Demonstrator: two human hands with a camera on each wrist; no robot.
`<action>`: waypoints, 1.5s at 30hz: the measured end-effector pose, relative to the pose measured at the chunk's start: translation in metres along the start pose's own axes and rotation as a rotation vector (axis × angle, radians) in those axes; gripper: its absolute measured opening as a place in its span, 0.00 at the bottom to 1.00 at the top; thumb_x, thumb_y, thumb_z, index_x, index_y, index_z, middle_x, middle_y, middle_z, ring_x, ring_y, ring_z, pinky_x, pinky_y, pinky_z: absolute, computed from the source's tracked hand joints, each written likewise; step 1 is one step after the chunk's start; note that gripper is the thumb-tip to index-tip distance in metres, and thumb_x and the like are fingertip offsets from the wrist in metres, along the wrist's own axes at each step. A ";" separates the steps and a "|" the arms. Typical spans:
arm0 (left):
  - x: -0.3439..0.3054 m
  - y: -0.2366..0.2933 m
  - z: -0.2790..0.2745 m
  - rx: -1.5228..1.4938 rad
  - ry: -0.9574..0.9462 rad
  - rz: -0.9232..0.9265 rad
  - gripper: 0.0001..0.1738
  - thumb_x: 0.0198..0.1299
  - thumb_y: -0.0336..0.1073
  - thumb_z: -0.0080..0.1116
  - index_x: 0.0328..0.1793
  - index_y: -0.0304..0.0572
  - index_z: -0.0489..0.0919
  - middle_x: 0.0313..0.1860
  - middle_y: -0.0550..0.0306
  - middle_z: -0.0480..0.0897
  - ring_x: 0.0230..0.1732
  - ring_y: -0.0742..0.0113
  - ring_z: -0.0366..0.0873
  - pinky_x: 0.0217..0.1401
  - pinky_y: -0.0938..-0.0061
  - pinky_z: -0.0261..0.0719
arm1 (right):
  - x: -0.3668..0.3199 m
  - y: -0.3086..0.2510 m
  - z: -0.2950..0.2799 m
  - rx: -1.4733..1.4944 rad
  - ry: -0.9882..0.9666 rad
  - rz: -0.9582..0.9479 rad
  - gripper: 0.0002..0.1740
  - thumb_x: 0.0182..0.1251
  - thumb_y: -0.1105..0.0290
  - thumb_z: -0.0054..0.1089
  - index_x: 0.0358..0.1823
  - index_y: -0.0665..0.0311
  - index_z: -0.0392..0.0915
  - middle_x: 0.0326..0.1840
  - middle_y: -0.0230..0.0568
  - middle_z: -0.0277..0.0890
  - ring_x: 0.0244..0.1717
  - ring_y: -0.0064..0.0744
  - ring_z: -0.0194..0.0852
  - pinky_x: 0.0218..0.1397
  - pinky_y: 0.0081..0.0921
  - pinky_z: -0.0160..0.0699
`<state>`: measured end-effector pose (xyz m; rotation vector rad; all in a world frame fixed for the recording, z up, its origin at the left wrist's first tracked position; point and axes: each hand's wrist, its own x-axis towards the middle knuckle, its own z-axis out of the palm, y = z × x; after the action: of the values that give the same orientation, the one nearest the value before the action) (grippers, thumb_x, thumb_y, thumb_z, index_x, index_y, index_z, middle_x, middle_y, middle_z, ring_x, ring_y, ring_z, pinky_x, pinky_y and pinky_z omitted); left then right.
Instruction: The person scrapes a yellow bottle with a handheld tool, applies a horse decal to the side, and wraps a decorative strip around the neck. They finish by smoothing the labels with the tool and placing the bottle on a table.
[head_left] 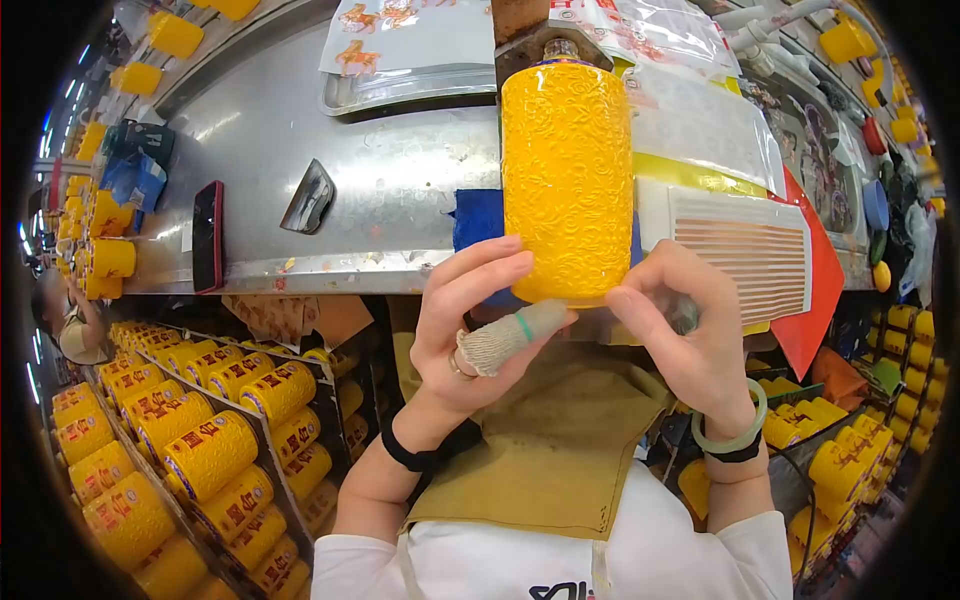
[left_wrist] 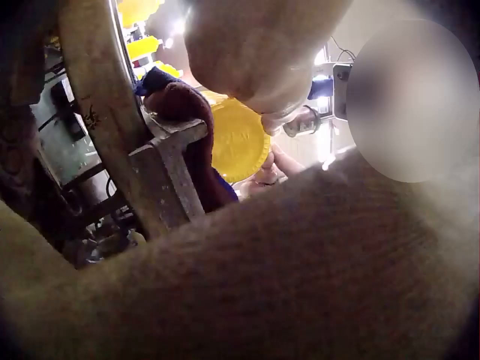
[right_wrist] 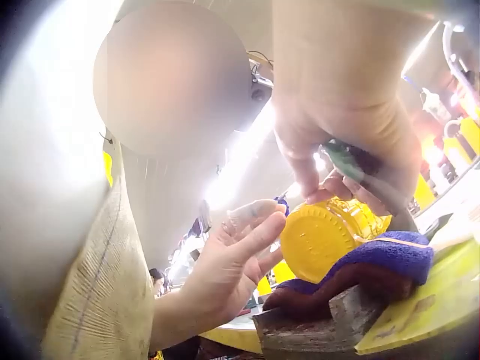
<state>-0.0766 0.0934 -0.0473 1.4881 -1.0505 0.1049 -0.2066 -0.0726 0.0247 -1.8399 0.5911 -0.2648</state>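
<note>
A yellow bottle (head_left: 567, 180) with raised floral relief lies on its side, its neck toward the far side and its round base toward the person. My left hand (head_left: 470, 310) holds the base's left edge, fingers along the side; its thumb wears a ribbed finger cot (head_left: 500, 342) with a green band. At the base's right edge, the right hand (head_left: 695, 330) has its thumb and forefinger pinched at the rim. In the right wrist view, fingers of that hand lie on top of the bottle, and a dark green thing (right_wrist: 349, 161) shows within the hand. Blue cloth (head_left: 478, 222) lies beneath the bottle.
A phone (head_left: 208, 237) and a small dark shiny piece (head_left: 308, 197) lie on the metal table (head_left: 400, 200). A metal tray (head_left: 410, 90) with printed sheets stands at the back. Striped strips (head_left: 740, 250) lie to the right. Crates of yellow bottles (head_left: 210, 455) stand below left.
</note>
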 end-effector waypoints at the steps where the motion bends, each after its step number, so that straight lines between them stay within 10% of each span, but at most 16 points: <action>1: 0.000 -0.001 0.000 0.000 0.001 0.001 0.30 0.49 0.23 0.85 0.60 0.32 0.84 0.61 0.48 0.83 0.64 0.48 0.83 0.67 0.57 0.84 | 0.000 0.000 0.000 0.000 0.000 -0.001 0.07 0.69 0.74 0.72 0.35 0.69 0.82 0.29 0.33 0.78 0.30 0.22 0.69 0.36 0.24 0.68; 15: 0.007 0.003 -0.005 0.238 -0.051 0.110 0.18 0.52 0.22 0.77 0.49 0.48 0.94 0.63 0.51 0.87 0.65 0.49 0.83 0.64 0.62 0.87 | 0.001 -0.001 -0.003 -0.025 -0.020 0.001 0.07 0.68 0.75 0.72 0.34 0.69 0.82 0.30 0.34 0.79 0.30 0.22 0.70 0.36 0.24 0.69; 35: -0.001 -0.019 0.006 0.166 0.039 0.219 0.13 0.53 0.21 0.76 0.43 0.45 0.93 0.58 0.51 0.89 0.61 0.45 0.86 0.60 0.61 0.91 | 0.000 0.004 -0.019 -0.052 -0.018 -0.009 0.06 0.67 0.74 0.72 0.34 0.69 0.85 0.28 0.37 0.79 0.29 0.28 0.71 0.35 0.27 0.68; 41: -0.013 -0.011 0.001 0.179 0.044 0.031 0.21 0.54 0.18 0.76 0.54 0.42 0.91 0.61 0.47 0.87 0.60 0.47 0.87 0.61 0.64 0.90 | -0.001 0.006 -0.021 -0.060 -0.007 -0.016 0.06 0.67 0.74 0.72 0.34 0.70 0.85 0.27 0.37 0.78 0.29 0.28 0.70 0.35 0.27 0.66; 45: -0.011 -0.016 -0.001 0.311 0.009 0.281 0.22 0.55 0.18 0.74 0.56 0.44 0.92 0.67 0.49 0.84 0.66 0.50 0.82 0.64 0.66 0.88 | -0.001 0.008 -0.021 -0.053 0.014 -0.026 0.06 0.67 0.74 0.72 0.34 0.70 0.85 0.27 0.38 0.77 0.29 0.29 0.69 0.35 0.28 0.65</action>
<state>-0.0723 0.0971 -0.0657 1.6036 -1.2743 0.4918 -0.2197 -0.0912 0.0242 -1.8993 0.5891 -0.2821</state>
